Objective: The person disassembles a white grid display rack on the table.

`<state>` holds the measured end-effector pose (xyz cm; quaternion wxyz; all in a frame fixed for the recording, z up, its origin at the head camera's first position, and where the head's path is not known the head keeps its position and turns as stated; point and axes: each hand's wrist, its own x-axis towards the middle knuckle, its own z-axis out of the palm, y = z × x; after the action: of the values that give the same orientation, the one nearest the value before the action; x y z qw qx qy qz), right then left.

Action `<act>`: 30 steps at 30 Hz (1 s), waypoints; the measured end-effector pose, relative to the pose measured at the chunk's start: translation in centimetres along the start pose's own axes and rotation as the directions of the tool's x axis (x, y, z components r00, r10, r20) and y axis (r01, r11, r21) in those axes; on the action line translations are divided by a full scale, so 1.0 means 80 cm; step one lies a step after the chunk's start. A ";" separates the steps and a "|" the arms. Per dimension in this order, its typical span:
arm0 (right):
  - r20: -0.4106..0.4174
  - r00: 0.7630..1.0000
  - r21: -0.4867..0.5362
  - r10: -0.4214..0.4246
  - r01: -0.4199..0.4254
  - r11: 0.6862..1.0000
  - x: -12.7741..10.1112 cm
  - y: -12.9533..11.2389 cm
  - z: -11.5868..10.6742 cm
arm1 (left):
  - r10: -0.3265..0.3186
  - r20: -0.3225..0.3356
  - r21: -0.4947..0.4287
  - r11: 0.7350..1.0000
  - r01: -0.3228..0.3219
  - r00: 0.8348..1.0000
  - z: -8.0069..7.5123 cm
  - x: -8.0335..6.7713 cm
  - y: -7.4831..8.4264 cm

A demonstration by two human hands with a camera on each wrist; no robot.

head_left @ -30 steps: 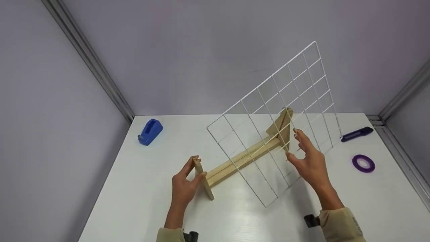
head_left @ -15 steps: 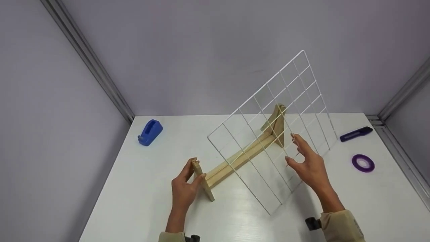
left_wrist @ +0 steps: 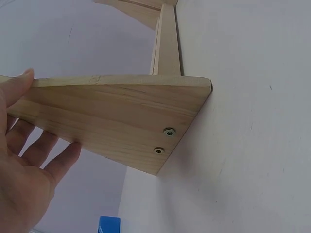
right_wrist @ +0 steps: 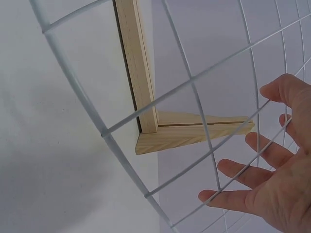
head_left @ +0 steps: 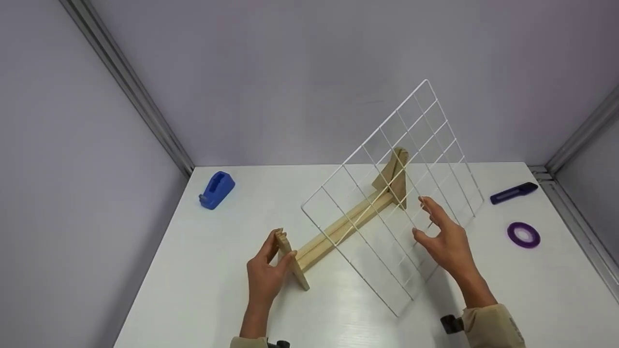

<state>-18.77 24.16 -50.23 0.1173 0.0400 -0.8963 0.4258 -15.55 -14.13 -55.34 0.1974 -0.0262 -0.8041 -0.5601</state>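
Observation:
In the head view, a wooden stand (head_left: 314, 257) rests slantwise on the white table, an upright board at each end of its grooved bar. My left hand (head_left: 265, 279) grips the near end board, thumb on one side and fingers on the other. Two bolts (left_wrist: 169, 131) show low on that board (left_wrist: 97, 109) in the left wrist view. A white wire grid panel (head_left: 362, 145) leans at an angle above the stand, held by my right hand (head_left: 447, 241). The right wrist view has thumb and fingers among the wires; the far end board (right_wrist: 180, 139) lies beyond the mesh.
At the back left of the table (head_left: 203, 261) sits a blue tape dispenser (head_left: 216, 191). A dark utility knife (head_left: 513, 193) and a purple ring (head_left: 523, 235), like a tape roll, lie on the right. Walls (head_left: 290, 87) enclose the back and sides.
The grid panel has turned clockwise: its top corner dropped and went left, its bottom corner slid right and down. The stand's far end has swung left. My left hand has hardly moved.

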 end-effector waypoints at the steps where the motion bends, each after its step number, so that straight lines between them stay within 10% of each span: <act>1: 0.000 1.000 0.000 0.001 -0.001 1.000 0.000 0.001 0.000 | -0.002 -0.004 0.005 1.000 0.002 1.000 0.000 -0.001 0.000; 30: 0.007 1.000 -0.074 0.029 -0.029 0.997 -0.013 0.017 -0.002 | -0.054 -0.099 -0.005 0.999 0.054 0.994 0.007 -0.011 0.008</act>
<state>-17.97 25.13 -51.39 0.1088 0.0245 -0.9123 0.3940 -14.75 -13.27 -55.25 0.2217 0.0230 -0.7931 -0.5669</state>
